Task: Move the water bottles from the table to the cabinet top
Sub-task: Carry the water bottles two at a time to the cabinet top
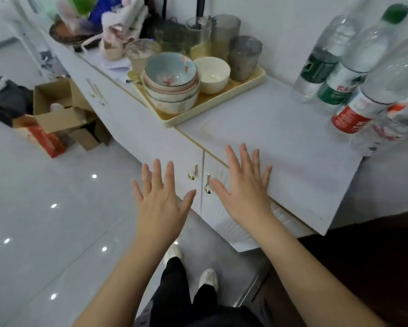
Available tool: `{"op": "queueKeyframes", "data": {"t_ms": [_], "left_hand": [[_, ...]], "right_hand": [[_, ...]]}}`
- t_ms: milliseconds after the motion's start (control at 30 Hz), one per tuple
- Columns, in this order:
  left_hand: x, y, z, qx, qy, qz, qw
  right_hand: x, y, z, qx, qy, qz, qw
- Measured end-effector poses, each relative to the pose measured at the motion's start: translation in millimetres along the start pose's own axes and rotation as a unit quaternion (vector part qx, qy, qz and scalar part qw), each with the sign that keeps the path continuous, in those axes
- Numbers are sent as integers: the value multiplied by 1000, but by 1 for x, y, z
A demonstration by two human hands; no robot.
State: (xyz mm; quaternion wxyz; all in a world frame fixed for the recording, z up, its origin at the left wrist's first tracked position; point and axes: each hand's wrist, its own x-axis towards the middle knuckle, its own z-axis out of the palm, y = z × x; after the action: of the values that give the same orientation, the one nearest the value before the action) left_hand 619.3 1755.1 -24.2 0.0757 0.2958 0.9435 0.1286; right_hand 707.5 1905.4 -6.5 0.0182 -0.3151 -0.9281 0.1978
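Observation:
Several clear plastic water bottles stand upright on the white cabinet top (280,138) at the far right: one with a dark green label (321,64), one with a green cap and green label (349,79), one with a red label (361,107), and another (396,121) cut off by the frame edge. My left hand (160,201) is flat with fingers spread, in front of the cabinet doors. My right hand (243,185) is also spread, over the cabinet's front edge. Both hold nothing and are well short of the bottles.
A cream tray (222,100) holds stacked bowls (172,86), a white bowl (212,74) and cups (244,57) at the cabinet's middle. Soft toys and a basket (113,36) crowd the far end. Cardboard boxes (57,114) lie on the tiled floor at left. Dark flooring is at lower right.

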Motion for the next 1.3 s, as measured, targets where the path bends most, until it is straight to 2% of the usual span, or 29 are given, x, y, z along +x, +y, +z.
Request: {"op": "queueKeyframes", "data": {"t_ms": [133,333,533,800,1033,1300], "left_hand": [[-41,-45,0,6,8,-77,997],[-111,-125,13,-4,-25,-213,977],[-183,-207,22,-22,-70,-324,943],[-272,-306,32,-51,-146,-380,912],[-328,-377,26,-113,-152,-470,862],[-377,-430,21,-173,-117,-599,773]], "right_hand": [[-3,-42,29,-50,-48,-112,991],[-27,-108,97,-118,-164,-226,953],[-69,-173,164,-195,-256,-300,898],[-142,-274,244,-257,-344,-342,836],[-187,-353,292,-286,-376,-400,786],[-220,-430,342,-307,-410,-497,701]]}}
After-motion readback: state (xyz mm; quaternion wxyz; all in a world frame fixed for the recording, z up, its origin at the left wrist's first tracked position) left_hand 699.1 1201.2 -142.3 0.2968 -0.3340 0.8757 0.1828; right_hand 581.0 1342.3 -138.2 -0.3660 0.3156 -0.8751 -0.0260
